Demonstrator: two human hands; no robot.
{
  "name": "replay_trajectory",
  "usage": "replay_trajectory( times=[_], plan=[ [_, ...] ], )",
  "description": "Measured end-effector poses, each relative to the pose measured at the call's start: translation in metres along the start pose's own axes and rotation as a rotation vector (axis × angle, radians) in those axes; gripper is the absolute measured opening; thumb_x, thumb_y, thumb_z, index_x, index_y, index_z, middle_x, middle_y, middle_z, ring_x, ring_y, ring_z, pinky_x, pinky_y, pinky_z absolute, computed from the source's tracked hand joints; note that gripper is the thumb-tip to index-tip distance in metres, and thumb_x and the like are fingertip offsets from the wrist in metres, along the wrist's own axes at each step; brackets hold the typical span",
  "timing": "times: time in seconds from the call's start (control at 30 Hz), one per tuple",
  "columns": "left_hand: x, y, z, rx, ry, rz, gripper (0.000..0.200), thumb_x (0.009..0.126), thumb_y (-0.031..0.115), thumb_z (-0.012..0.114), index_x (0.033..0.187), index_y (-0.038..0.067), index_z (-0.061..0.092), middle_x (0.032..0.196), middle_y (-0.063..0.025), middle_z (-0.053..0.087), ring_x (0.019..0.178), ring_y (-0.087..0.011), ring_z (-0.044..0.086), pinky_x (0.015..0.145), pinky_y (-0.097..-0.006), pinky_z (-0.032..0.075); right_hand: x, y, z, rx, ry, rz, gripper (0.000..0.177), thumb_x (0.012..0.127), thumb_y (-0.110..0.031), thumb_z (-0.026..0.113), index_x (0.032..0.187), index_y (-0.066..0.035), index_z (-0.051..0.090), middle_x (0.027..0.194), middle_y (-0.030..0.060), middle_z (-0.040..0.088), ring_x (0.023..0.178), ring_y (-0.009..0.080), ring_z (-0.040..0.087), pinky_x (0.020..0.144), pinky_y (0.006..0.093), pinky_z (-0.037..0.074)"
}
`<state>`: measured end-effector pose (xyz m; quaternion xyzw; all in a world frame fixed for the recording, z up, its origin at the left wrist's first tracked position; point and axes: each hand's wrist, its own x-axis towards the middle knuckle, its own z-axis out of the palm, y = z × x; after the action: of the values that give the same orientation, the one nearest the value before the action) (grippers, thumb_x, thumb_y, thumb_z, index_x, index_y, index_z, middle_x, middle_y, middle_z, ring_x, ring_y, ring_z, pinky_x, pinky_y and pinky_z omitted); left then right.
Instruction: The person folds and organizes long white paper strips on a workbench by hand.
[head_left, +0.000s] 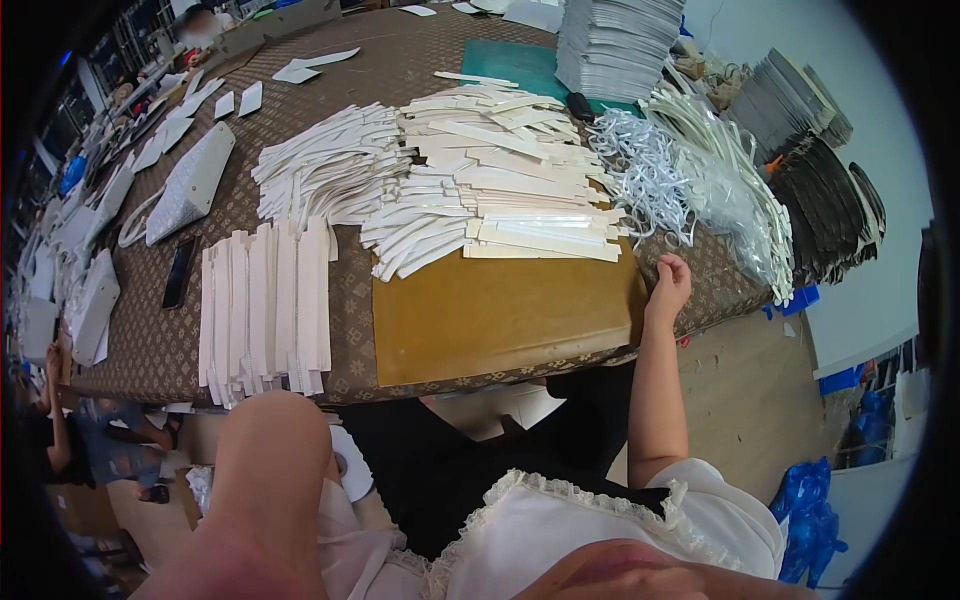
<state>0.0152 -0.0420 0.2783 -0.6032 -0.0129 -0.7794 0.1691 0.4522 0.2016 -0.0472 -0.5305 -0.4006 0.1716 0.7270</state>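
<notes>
My right hand [672, 285] rests at the table's right front edge, fingers curled in, nothing visible in them. It lies beside a mustard-brown mat [500, 320] and just below a tangle of thin white cords [645, 170]. My left arm is bent, its elbow toward the table; the left hand is out of view. Beyond the mat lie heaped flat cream strips [545, 235] and curved white strips [420, 220], with another white pile [335, 160] further left. Long pale strips [265, 305] stand in a row at the front left edge.
A phone [179, 272] and a white quilted bag piece [192, 185] lie left. Grey sheets [615, 50] are stacked on a green mat [505, 62]. Plastic-wrapped strips [735, 200] and dark pieces [825, 205] sit right. Other people are at the left.
</notes>
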Motion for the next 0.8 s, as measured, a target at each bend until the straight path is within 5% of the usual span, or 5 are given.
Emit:
replay_trajectory(
  times=[0.5,0.8],
  plan=[
    [-0.017,-0.017,0.007,-0.089,0.073,-0.057,0.026,0.096,0.025,0.048,0.117,0.010,0.054,0.110,-0.0035,0.061,0.107,-0.0199,0.054,0.098,-0.0369,0.040,0.000,-0.005,0.002,-0.022,-0.003,-0.078,0.012,0.085,0.005,0.059,0.094,-0.001,0.062,0.101,0.0047,0.063,0.093,0.0119,0.058,0.087,0.0240,0.045],
    [-0.015,-0.020,0.008,-0.108,0.075,-0.043,0.025,0.096,0.025,0.048,0.115,0.009,0.054,0.109,-0.0039,0.061,0.107,-0.0203,0.053,0.098,-0.0372,0.039,-0.002,0.002,0.002,-0.021,0.019,-0.023,0.006,0.082,0.001,0.062,0.087,-0.002,0.063,0.104,0.0065,0.060,0.099,0.0166,0.056,0.090,0.0290,0.043]
  ],
)
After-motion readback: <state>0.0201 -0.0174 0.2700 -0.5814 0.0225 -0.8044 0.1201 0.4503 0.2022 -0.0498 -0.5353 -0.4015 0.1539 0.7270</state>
